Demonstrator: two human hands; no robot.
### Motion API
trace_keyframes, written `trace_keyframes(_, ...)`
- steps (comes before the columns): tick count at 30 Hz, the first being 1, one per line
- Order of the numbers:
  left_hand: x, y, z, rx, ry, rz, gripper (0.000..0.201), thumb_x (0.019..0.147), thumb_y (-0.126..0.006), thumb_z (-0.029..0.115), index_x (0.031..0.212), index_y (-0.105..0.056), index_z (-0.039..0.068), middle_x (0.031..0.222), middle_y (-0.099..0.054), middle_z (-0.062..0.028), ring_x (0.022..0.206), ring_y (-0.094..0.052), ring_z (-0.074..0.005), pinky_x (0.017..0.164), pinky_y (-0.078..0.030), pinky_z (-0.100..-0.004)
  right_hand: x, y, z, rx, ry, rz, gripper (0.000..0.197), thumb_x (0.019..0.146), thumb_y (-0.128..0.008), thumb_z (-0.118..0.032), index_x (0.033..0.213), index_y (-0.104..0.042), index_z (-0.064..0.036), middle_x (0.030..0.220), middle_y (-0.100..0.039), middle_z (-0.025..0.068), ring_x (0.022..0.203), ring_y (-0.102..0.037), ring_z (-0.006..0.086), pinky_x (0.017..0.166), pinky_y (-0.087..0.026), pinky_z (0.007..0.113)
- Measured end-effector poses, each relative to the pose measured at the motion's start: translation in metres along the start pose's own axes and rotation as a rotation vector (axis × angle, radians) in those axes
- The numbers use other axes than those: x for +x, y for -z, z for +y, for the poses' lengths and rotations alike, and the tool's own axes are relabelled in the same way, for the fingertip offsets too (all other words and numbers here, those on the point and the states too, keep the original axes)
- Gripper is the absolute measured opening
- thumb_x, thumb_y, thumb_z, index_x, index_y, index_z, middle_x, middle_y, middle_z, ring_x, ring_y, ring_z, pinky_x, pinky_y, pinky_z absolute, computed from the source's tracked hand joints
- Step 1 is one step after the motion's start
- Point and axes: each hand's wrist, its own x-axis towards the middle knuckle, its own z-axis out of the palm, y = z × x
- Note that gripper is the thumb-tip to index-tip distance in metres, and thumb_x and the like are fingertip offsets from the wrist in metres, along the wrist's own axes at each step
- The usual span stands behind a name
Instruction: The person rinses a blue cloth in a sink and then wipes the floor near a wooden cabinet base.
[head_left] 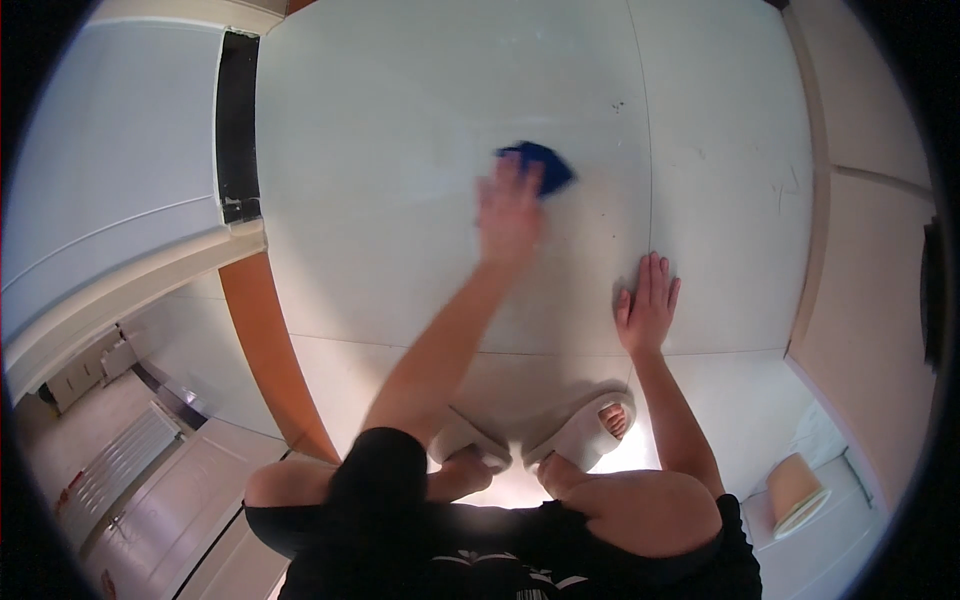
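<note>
My left hand (510, 215) is stretched far forward over the pale tiled floor (400, 180), slightly blurred by motion. Its fingers press a dark blue cloth (545, 168) down against the tile; part of the cloth is hidden under them. To the right and nearer to me, my right hand (648, 305) lies flat on the floor beside a tile joint. Its fingers are extended and it holds nothing. A few small dark specks (617, 106) show on the tile to the right of the cloth.
My feet in light slippers (585, 435) are close behind the hands. An orange-brown threshold strip (275, 345) and a white door frame (150, 270) border the left side. A beige wall (870, 260) runs along the right, with a round-rimmed tan object (795, 495) near the lower right.
</note>
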Motion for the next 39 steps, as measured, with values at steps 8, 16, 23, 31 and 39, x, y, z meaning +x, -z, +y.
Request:
trace_keyframes(8, -0.064, 0.083, -0.294, 0.256, 1.000, 0.170, 0.062, 0.101, -0.047, 0.031, 0.158, -0.032, 0.009, 0.158, -0.038, -0.0169, 0.147, -0.034, -0.0353, 0.117, -0.025, -0.0681, 0.002, -0.002, -0.003, 0.005, 0.014, 0.002, 0.069, 0.099, -0.053, -0.039, 0.155, -0.038, -0.0004, 0.161, -0.038, 0.0147, 0.152, -0.030, 0.0354, 0.124, -0.020, 0.058)
trace_keyframes(16, 0.021, 0.026, -0.184, 0.055, 0.552, 0.387, 0.059, 0.093, -0.054, 0.020, 0.148, -0.047, -0.002, 0.146, -0.047, -0.0357, 0.136, -0.043, -0.0517, 0.111, -0.035, -0.0602, 0.005, 0.003, -0.005, 0.016, 0.027, -0.027, 0.075, 0.096, -0.060, -0.038, 0.153, -0.035, 0.0038, 0.160, -0.036, 0.0191, 0.153, -0.027, 0.0383, 0.124, -0.020, 0.059)
trace_keyframes(23, 0.064, -0.021, 0.040, -0.150, -0.093, 0.142, 0.061, 0.089, -0.062, 0.021, 0.147, -0.050, 0.007, 0.157, -0.041, -0.0238, 0.147, -0.035, -0.0409, 0.120, -0.028, -0.0577, 0.007, 0.000, -0.012, 0.012, 0.055, 0.002, 0.072, 0.097, -0.056, -0.040, 0.152, -0.038, 0.0037, 0.158, -0.039, 0.0193, 0.151, -0.031, 0.0385, 0.123, -0.020, 0.060)
trace_keyframes(31, 0.059, 0.008, -0.091, 0.113, 0.108, 0.176, 0.059, 0.089, -0.060, 0.018, 0.147, -0.050, 0.009, 0.151, -0.052, -0.0140, 0.146, -0.041, -0.0348, 0.117, -0.027, -0.0643, 0.001, 0.002, 0.003, -0.050, 0.027, -0.037, 0.073, 0.095, -0.058, -0.039, 0.153, -0.038, 0.0012, 0.160, -0.038, 0.0169, 0.152, -0.030, 0.0358, 0.124, -0.019, 0.058)
trace_keyframes(39, -0.018, 0.076, -0.286, 0.234, 0.919, 0.244, 0.066, 0.106, -0.043, 0.040, 0.162, -0.025, 0.010, 0.164, -0.031, -0.0215, 0.152, -0.027, -0.0387, 0.121, -0.020, -0.0639, 0.015, 0.013, -0.006, 0.081, 0.024, -0.071, 0.072, 0.093, -0.065, -0.032, 0.151, -0.039, 0.0002, 0.156, -0.040, 0.0156, 0.150, -0.031, 0.0360, 0.125, -0.017, 0.058)
